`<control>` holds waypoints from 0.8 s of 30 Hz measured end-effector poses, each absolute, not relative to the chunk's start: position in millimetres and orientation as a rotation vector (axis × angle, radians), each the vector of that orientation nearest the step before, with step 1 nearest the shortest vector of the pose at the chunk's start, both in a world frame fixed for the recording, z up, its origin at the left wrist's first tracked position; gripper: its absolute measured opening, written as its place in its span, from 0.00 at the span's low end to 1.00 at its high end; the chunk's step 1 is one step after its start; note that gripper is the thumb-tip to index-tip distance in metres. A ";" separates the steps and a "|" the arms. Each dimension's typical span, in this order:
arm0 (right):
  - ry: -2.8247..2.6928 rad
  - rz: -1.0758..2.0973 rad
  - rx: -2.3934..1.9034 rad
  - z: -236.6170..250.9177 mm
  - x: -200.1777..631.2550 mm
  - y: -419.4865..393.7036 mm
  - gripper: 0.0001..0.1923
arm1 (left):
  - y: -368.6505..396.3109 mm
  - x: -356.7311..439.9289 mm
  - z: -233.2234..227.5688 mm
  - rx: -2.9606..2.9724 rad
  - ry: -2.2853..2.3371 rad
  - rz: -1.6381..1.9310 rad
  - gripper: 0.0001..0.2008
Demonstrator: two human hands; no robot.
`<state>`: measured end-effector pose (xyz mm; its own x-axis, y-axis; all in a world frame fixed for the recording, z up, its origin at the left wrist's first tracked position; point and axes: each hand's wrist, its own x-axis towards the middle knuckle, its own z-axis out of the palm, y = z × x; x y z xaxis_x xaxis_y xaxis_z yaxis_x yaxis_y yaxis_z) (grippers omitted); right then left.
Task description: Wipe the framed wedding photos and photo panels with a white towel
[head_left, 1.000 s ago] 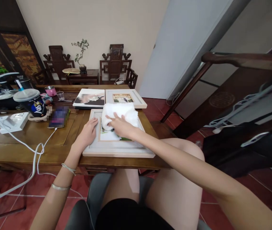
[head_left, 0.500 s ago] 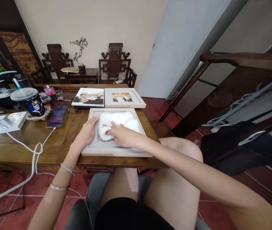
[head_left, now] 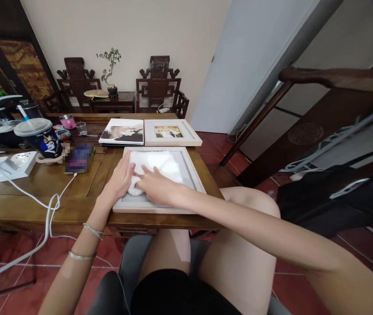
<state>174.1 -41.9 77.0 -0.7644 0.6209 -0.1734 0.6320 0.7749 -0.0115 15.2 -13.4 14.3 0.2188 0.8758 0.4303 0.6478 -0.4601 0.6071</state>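
Note:
A picture frame [head_left: 156, 210] with a pale wooden rim lies flat at the table's front edge, its glass [head_left: 173, 164] catching bright reflections. On the left part of the glass is a fluffy white cloth [head_left: 136, 160], bunched up. My right hand [head_left: 155, 186] presses down on the cloth, its fingers partly spread over it. My left hand [head_left: 120, 177] rests along the left rim of the frame, thumb on the inner side near the cloth and fingers stretched forward. The two hands are close together, and part of the cloth is hidden under the right one.
Behind the frame lie a second framed photo [head_left: 173, 132] and a white photo panel [head_left: 122, 131]. To the left are a phone [head_left: 78, 158] on a cable, a power strip [head_left: 17, 165] and a lidded cup [head_left: 42, 138]. A wooden chair [head_left: 304, 127] stands right.
My right hand has slid the white cloth leftward across the glass, up to the left rim. The left hand stays on the frame's left side, its thumb now nearer the cloth.

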 end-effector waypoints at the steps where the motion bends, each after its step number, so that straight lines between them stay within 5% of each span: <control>1: 2.786 -0.138 0.930 82.1 180.4 -54.8 0.25 | -13.9 15.5 14.7 2.199 1.446 1.065 0.34; 10: 2.636 -0.320 0.962 120.1 246.9 -83.4 0.21 | -1.9 8.9 -3.5 2.445 1.552 0.843 0.21; 24: 2.838 -0.331 0.967 101.9 228.8 -82.6 0.18 | 2.4 4.5 -4.5 2.499 1.516 0.876 0.23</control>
<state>228.8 -82.6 101.9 -0.7874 0.5871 -0.1876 0.6146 0.7713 -0.1655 4.5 2.4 -4.5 0.3426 0.8380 0.4247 0.7861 -0.5032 0.3588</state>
